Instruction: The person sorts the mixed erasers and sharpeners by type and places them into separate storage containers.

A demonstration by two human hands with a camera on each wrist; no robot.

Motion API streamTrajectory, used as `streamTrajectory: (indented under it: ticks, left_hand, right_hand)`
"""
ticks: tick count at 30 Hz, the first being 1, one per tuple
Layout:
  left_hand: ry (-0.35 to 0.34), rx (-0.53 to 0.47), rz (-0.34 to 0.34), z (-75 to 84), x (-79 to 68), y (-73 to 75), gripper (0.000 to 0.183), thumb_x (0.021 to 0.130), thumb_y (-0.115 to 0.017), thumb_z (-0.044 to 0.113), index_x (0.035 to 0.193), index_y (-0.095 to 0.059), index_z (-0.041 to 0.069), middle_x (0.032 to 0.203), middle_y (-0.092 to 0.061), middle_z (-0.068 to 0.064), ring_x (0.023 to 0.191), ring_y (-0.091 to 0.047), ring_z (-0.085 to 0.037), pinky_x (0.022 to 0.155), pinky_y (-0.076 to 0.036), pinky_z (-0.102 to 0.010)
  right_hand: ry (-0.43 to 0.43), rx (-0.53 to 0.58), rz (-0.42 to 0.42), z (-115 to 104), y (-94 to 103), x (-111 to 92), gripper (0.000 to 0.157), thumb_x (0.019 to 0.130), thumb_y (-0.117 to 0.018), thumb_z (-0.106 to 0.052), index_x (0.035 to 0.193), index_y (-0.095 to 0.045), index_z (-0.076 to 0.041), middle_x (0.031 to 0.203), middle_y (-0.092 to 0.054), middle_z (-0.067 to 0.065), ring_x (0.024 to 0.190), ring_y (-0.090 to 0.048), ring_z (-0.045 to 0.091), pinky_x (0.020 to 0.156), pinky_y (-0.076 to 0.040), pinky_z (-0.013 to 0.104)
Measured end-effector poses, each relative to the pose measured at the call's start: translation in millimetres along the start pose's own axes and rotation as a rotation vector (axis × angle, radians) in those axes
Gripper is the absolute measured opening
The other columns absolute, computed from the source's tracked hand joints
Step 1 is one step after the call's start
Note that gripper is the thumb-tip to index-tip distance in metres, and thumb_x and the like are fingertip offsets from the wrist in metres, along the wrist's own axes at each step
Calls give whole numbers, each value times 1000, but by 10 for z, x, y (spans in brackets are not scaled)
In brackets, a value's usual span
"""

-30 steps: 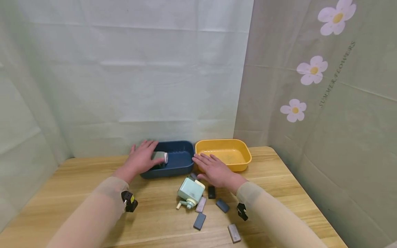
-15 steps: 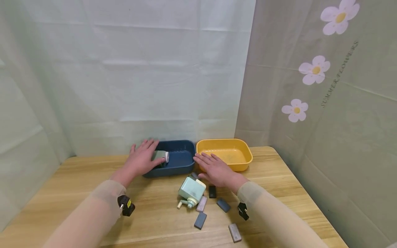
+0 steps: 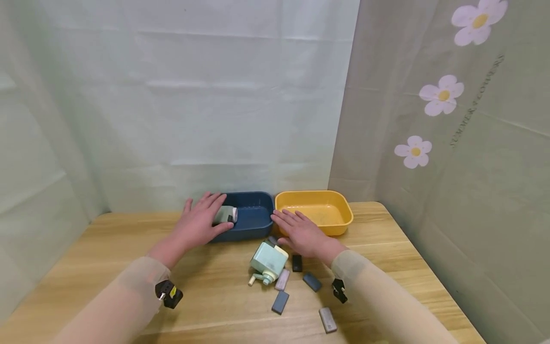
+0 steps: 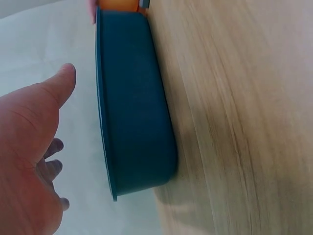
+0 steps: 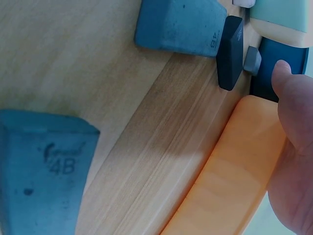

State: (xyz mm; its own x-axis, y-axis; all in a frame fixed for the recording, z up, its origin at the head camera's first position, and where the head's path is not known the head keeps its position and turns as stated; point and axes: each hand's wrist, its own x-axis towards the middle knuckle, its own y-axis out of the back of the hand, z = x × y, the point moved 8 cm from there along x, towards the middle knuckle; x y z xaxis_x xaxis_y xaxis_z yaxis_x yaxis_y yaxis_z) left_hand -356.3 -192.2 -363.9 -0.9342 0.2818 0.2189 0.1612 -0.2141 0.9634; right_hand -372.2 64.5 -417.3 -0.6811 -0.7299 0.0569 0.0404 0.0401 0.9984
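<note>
My left hand (image 3: 197, 223) hovers over the left end of a dark blue tray (image 3: 253, 232), fingers spread and thumb out. In the left wrist view the thumb stands apart from the tray's rim. Beneath that hand lies a grey-green object with a white round end (image 3: 226, 215), partly hidden, inside the tray. My right hand (image 3: 302, 236) reaches over the near left corner of a yellow tray (image 3: 343, 224) with fingers extended. Whether it touches the rim cannot be told. Just left of it, a mint-green crank pencil sharpener (image 3: 269, 260) lies on the table.
Several erasers lie in front of the trays: a black one (image 3: 297, 263), a blue-grey one (image 3: 312, 282), another blue-grey one (image 3: 280, 302), a pale lilac one (image 3: 282, 279) and a grey one (image 3: 328, 320). A curtain (image 3: 215, 105) hangs behind the wooden table (image 3: 215, 301).
The head view has shifted slightly, so the trays and erasers appear a little further right and up. My left wrist has drawn slightly back and left; the right hand keeps its pose.
</note>
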Motion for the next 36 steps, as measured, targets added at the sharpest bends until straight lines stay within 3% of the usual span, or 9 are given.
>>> streamTrajectory:
  ticks: [8, 36]
  left_hand:
    - [-47, -7, 8, 204, -119, 53, 93, 102, -79, 50, 172, -38, 4, 174, -37, -24, 164, -24, -48, 124, -10, -81]
    - [-202, 26, -8, 825, -419, -17, 95, 99, -80, 55, 171, -40, 8, 175, -40, -13, 166, -26, -42, 128, -11, -76]
  right_hand:
    - [3, 2, -8, -14, 22, -14, 75, 116, -56, -45, 177, -27, -14, 183, -24, 7, 168, -23, 31, 135, -18, 52]
    - [-21, 15, -21, -16, 44, -4, 76, 115, -57, -47, 177, -27, -16, 183, -24, 4, 168, -23, 30, 135, -17, 51]
